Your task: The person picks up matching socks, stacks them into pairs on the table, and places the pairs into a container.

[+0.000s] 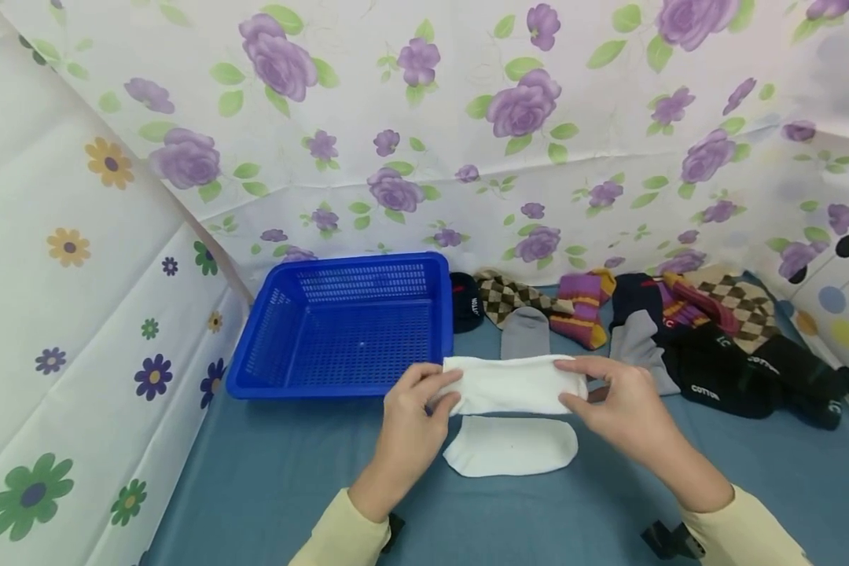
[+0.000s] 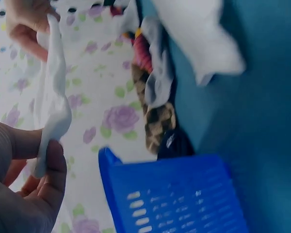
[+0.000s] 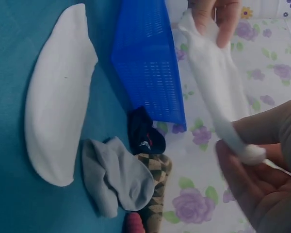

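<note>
A white sock (image 1: 512, 385) is stretched level between my two hands, raised over the blue cloth. At its left end my left hand (image 1: 417, 420) pinches it between thumb and fingers. My right hand (image 1: 622, 405) pinches the other end the same way. In the right wrist view the held sock (image 3: 216, 80) hangs in a thin band from hand to hand. A second white sock (image 1: 512, 446) lies flat on the cloth, just nearer to me than the held one. Behind the held sock lies a grey sock (image 1: 526, 332), its lower part hidden.
A blue plastic basket (image 1: 339, 391) stands on the left, with nothing in it. Along the back lie a checkered sock (image 1: 502, 297), a striped purple sock (image 1: 578, 303) and a small black sock (image 1: 464, 303). Several black socks (image 1: 722, 377) heap at the right. A floral sheet (image 1: 460, 181) hangs behind.
</note>
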Motion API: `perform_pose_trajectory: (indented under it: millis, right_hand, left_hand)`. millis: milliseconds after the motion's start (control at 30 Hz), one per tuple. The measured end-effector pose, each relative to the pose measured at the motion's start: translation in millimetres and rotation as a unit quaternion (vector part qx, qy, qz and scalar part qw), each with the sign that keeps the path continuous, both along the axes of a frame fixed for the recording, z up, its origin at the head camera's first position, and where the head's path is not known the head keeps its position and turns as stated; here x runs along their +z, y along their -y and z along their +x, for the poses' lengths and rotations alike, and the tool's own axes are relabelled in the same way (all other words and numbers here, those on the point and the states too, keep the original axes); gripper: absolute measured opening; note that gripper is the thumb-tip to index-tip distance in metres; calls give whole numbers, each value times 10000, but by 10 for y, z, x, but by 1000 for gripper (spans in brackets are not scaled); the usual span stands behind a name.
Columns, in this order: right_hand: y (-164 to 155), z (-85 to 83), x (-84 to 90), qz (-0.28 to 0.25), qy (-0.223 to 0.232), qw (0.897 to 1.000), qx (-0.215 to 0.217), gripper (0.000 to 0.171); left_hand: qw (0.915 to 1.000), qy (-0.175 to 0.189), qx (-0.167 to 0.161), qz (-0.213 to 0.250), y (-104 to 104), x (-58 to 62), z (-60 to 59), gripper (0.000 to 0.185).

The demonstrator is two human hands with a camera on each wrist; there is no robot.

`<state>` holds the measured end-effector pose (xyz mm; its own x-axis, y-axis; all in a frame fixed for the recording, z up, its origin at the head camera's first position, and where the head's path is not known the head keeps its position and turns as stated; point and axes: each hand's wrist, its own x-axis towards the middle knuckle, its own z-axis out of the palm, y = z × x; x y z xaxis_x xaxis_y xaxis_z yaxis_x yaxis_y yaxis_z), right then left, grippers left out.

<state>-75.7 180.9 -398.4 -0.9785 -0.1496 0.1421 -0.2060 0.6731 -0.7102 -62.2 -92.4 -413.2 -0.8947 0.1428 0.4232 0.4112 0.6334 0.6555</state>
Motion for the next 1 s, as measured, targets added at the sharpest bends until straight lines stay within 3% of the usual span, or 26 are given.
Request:
perform_pose_trajectory:
  millis: [167,367,467,667,1000]
  right_hand:
    - [-28,61,-92,230,968,9948,211,44]
    - [-23,118,-353,415,1571,9865,214,45]
    - [-6,150,-458,575,1674,9841,134,45]
    - [38,161,-597,826,1576,9840,57,44]
    - [70,153,-718,1018,1588,9820,106,44]
  left_hand:
    - [9979,203,-183,-591,-47,-163,192,36]
    - [9815,1601,-317,-1000,-77,-360,244,37]
    - [9739,1999,-290,-1037,-85,-460,224,36]
    - [9696,2218,-250,-1003,-64,-590,173,37]
    - [9638,2383,-364,-1141,-56,-688,119,39]
